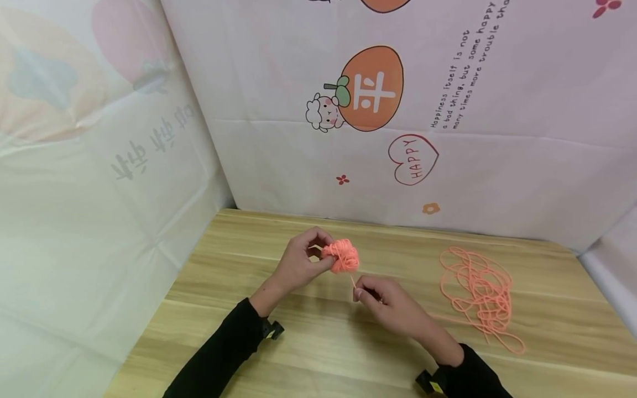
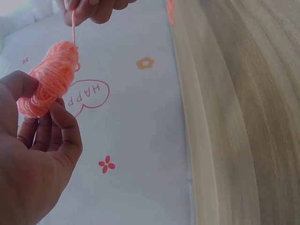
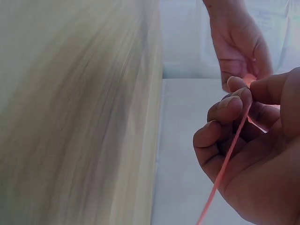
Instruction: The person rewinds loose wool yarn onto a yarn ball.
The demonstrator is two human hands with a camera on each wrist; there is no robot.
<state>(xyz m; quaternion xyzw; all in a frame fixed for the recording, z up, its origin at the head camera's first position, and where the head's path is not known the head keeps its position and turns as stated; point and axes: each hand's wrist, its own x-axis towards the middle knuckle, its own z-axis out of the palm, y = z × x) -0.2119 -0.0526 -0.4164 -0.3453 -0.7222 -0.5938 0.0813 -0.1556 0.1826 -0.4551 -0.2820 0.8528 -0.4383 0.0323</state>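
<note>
Above the pale wood-grain counter, the left hand grasps a wound bundle of coral-pink yarn, and the right hand pinches the thin coral strand (straight between hand and bundle) running from it. Farther right, a loose coral-pink yarn tangle lies on the counter.

I see a white cloth behind the wood-grain table, printed with 1 HAPPY heart, a sheep touching an orange fruit, and 2 low flowers.
</note>
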